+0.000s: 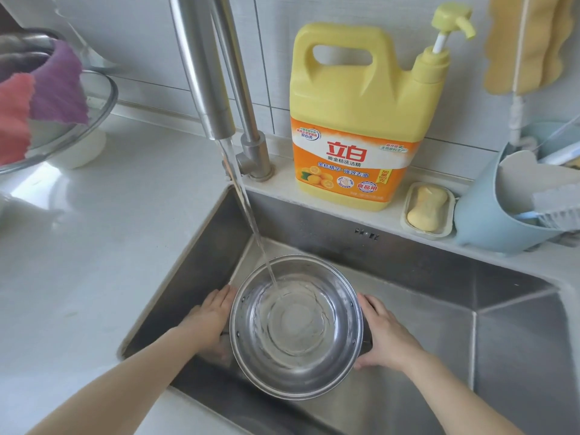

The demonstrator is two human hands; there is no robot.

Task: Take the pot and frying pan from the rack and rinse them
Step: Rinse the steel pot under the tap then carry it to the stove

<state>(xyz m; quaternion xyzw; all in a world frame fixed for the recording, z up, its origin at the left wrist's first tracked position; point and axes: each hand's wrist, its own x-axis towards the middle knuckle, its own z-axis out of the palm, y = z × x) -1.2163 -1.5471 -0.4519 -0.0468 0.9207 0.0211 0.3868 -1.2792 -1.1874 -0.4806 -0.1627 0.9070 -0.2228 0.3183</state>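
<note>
The pot [296,328] is in the sink [439,277], under water running from the tap [216,89]. The left hand [208,318] and the right hand [386,334] grip its 2 sides, fingers curled around the handles.

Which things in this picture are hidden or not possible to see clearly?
- Pot handles: head view, both covered by left hand and right hand beside the pot.
- Frying pan and rack: outside the frame.
- Bowl on the left: cut by the edge, cloths cover it.
</note>
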